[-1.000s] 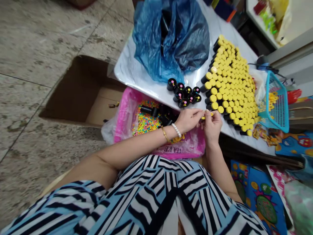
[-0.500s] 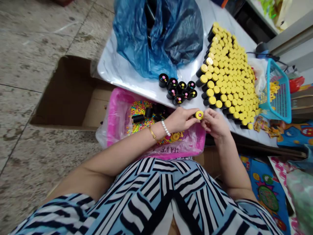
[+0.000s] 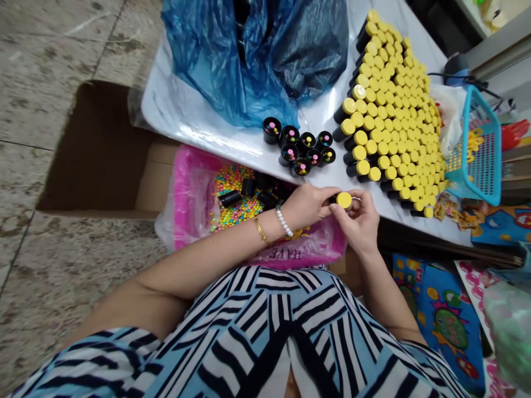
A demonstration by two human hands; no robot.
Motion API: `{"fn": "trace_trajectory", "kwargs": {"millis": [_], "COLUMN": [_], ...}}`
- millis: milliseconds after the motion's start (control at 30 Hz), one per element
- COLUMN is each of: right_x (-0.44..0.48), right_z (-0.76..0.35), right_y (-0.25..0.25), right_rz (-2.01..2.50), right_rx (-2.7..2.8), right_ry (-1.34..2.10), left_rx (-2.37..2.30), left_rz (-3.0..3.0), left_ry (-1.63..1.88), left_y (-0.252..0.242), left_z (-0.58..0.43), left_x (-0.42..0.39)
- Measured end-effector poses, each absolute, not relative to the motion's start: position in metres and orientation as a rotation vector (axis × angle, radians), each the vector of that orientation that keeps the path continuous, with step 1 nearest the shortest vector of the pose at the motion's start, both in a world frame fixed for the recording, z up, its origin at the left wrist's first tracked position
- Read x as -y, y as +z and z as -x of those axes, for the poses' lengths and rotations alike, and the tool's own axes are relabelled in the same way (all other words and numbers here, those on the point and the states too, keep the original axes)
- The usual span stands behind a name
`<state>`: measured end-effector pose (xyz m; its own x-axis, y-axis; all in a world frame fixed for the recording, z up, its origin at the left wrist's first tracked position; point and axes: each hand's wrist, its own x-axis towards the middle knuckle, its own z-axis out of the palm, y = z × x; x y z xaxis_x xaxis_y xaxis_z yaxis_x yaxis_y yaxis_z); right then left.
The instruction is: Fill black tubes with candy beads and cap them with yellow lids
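My left hand (image 3: 309, 205) pinches a black tube whose yellow cap (image 3: 344, 200) faces up, above the right end of the pink basin (image 3: 179, 199). The fingers of my right hand (image 3: 359, 221) close round the far side of that same yellow cap. Inside the basin, black tubes (image 3: 230, 198) lie on small coloured beads (image 3: 234, 220). Several open black tubes (image 3: 289, 155) holding coloured beads stand together on the table edge beyond my hands. To their right are many black tubes with yellow caps (image 3: 384, 119), packed side by side.
A blue plastic bag (image 3: 232, 83) covers the left of the white table (image 3: 186, 122). An open cardboard box (image 3: 95, 160) sits at the left. A turquoise basket (image 3: 477, 149) with yellow pieces stands at the right.
My right hand's fingers have come round the yellow cap. The cap's top now shows plain yellow, where a dark ring with a pink centre showed before. The view has shifted slightly.
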<state>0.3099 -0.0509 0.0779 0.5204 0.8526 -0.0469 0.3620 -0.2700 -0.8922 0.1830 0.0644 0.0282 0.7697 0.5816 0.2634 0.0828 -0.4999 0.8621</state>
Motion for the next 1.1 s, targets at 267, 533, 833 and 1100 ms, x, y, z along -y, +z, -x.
{"fn": "trace_trajectory", "kwargs": {"millis": [267,533,833,1100], "right_x": [0.041,0.066,0.019,0.015], "right_z": [-0.368,-0.334,-0.260,-0.260], "right_y": [0.067,0.051,0.046,0.023], "right_rz": [2.138,1.829,2.462,2.249], "right_rx": [0.875,0.915,2.135,2.080], "right_ry": [-0.040,-0.005,0.532,0.811], "left_rx": [-0.566,-1.342,-1.215,-0.861], "left_rz": [-2.353,-2.443,-2.506,-2.253], "left_ry": [0.297,0.129,0.078,0.382], "left_y": [0.058,0.038,0.022,0.044], "left_z": [-0.125,-0.020,-0.028,-0.040], "left_x": [-0.043,-0.073,-0.075,-0.064]}}
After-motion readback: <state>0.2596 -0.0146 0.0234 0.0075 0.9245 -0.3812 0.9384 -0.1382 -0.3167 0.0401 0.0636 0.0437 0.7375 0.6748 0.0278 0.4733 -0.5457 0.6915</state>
